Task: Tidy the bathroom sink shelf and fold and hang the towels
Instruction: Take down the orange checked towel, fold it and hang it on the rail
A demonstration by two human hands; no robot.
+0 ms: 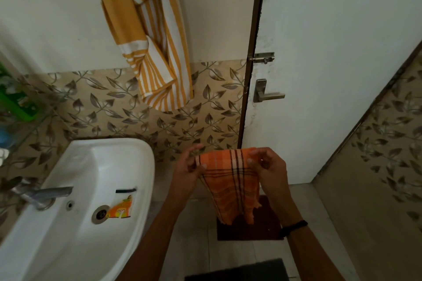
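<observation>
I hold a small orange checked towel (230, 180) in front of me, to the right of the sink. My left hand (189, 166) pinches its upper left corner and my right hand (267, 166) grips its upper right edge. The cloth hangs down folded between them, its frayed lower end above the floor. A yellow and white striped towel (155, 36) hangs bunched and uneven on the wall above. The glass shelf (27, 121) at the far left carries a green item (20, 98) and a blue one (5, 137).
The white sink (127, 166) holds an orange wrapper (121, 209) near the drain and a dark strip (125, 190). The tap (45, 193) juts from the left. A door with a latch (262, 57) and handle (268, 96) stands ahead. A brown mat (251, 228) and a dark mat (239, 271) lie on the floor.
</observation>
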